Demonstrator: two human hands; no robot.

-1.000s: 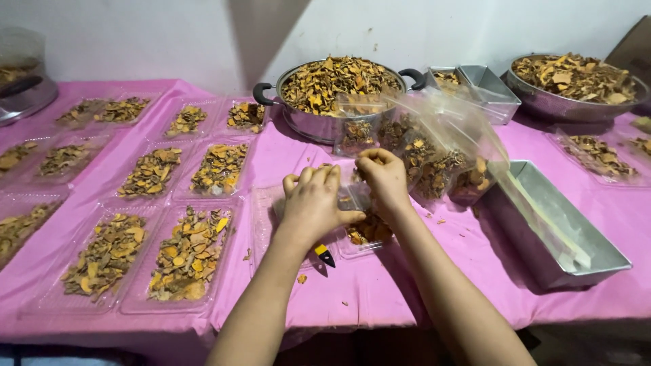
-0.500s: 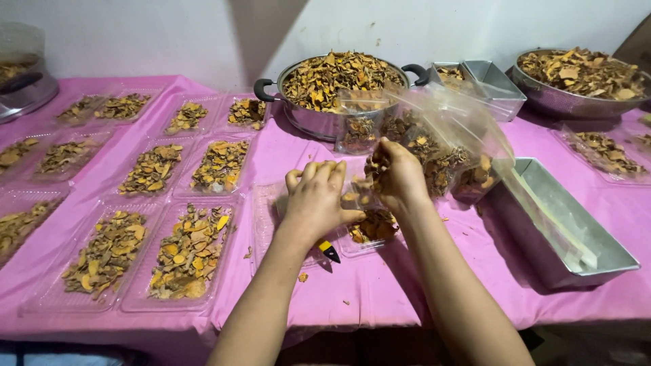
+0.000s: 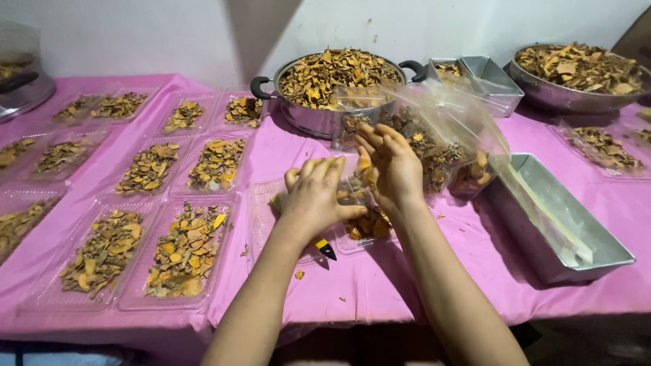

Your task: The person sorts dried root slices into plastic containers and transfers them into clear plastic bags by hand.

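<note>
In the head view, both hands are now sitting a little higher over the clear plastic tray (image 3: 369, 224) than half a second ago, and the right hand (image 3: 388, 169) is lifting more of the dried orange slices (image 3: 366, 177) up from it. I judge that the person is moving slices around inside this tray, in the middle of the work.

The left hand (image 3: 317, 196) is lying palm down with the fingers close together and a little bent, touching the near left part of the tray; if it is gripping something below, I cannot tell. The right hand's fingers are curling narrow around a small bunch of slices. The tray is resting on the pink table cover (image 3: 407, 271), just near the big steel pot (image 3: 336, 85), with a yellow and black tool (image 3: 324, 247) beside the left wrist, and filled trays (image 3: 183, 251) are lying to the left
</note>
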